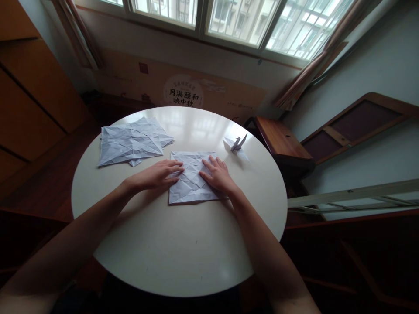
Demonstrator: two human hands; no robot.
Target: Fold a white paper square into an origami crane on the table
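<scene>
A creased sheet of white paper point(190, 185) lies flat on the round white table in front of me. My left hand point(163, 172) rests at its left edge, fingers stretched out and touching the paper. Across the right part of the sheet lies my right hand point(218, 174), palm down with its fingers spread; it covers some of that side. Neither hand grips anything. Farther back on the left is a loose pile of crumpled paper sheets point(131, 141). A folded paper crane point(238, 146) stands on the right, beyond my right hand.
The round table point(170, 248) has a curved edge all around. Behind it stands a long printed cardboard panel point(131, 69) below barred windows point(238, 22). A wooden stool or small desk point(281, 137) is at the right, and wooden cabinets point(29, 83) are at the left.
</scene>
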